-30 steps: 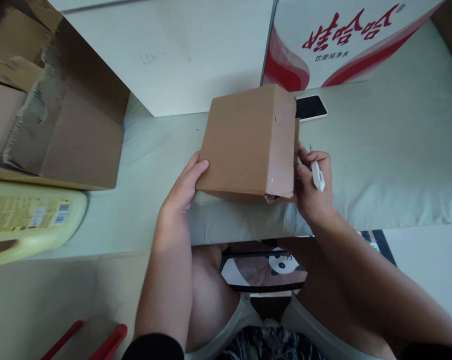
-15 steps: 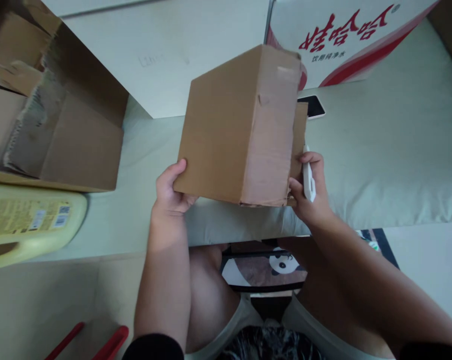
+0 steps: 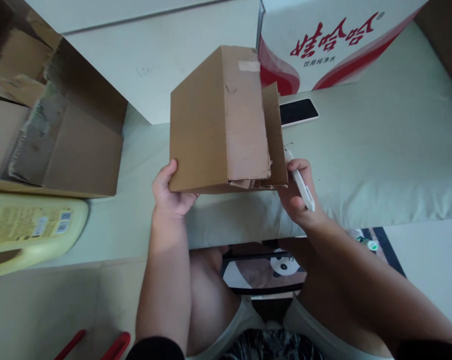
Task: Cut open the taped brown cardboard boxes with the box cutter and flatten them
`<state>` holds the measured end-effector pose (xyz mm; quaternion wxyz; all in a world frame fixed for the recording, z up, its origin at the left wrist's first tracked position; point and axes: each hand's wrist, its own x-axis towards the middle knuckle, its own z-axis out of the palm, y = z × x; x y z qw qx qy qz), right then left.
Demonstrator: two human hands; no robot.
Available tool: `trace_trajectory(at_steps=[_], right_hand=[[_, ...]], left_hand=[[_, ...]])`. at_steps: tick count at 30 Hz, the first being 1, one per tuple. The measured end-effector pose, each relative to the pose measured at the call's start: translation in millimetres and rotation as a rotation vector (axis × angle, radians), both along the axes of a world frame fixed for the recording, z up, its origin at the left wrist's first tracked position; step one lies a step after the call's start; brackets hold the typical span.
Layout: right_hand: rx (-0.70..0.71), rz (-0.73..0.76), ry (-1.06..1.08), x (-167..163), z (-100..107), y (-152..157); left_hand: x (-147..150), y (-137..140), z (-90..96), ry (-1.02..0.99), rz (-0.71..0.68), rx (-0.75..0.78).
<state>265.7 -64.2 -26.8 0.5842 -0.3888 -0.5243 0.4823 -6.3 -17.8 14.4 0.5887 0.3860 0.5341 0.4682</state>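
Since half a second ago the cardboard box [image 3: 199,125] has shifted left and turned, so its narrow side shows more fully and the loose flap [image 3: 276,135] on its right stands out further from it. The right hand [image 3: 296,190] has moved left along with the box.

The left hand [image 3: 170,194] is clamped on the box at its lower left corner: the thumb presses the broad front face, the other fingers curl under the bottom edge. The right hand's fingers are closed around a white pen-like tool [image 3: 303,186], which slants across the hand with its thin tip up beside the flap. Those fingers sit just beyond the flap's lower right edge; whether they touch the cardboard cannot be told.

The box lies between the two hands, tilted over the front of the pale green bench cover [image 3: 379,155]. Behind the flap lies a phone [image 3: 300,111], its screen dark, near the foot of a white carton [image 3: 323,75] with red lettering. A large plain white box [image 3: 150,65] stands to the left of that carton. Further left are a big open brown carton [image 3: 83,150] with a torn edge and a yellow jug [image 3: 34,225] lying in front of it.
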Motion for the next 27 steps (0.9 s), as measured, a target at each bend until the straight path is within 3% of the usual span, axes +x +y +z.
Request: trace_trajectory(at_steps=[3, 7, 10, 14, 17, 23, 27], right_hand=[[0.028, -0.068, -0.071, 1, 3, 0], [0.01, -0.264, -0.268, 3, 2, -1], [0.007, -0.308, -0.358, -1, -1, -3], [0.106, -0.37, -0.364, -12, 1, -8], [0.078, -0.363, -0.284, -14, 4, -10], [-0.144, -0.231, 0.172, 0, 5, 4], [-0.164, -0.247, 0.134, -2, 4, 11]], left_hand=[[-1, 0, -1.1, -0.001, -0.016, 0.026], [1, 0, -0.2, -0.118, 0.027, -0.091], [8, -1, -1.8, -0.159, 0.098, -0.101], [25, -1, -6.3, -0.185, 0.127, -0.098], [34, -1, -7.0, -0.199, 0.085, -0.053], [33, 2, -7.9, -0.167, 0.081, -0.014], [33, 1, -10.0, -0.164, 0.039, 0.014]])
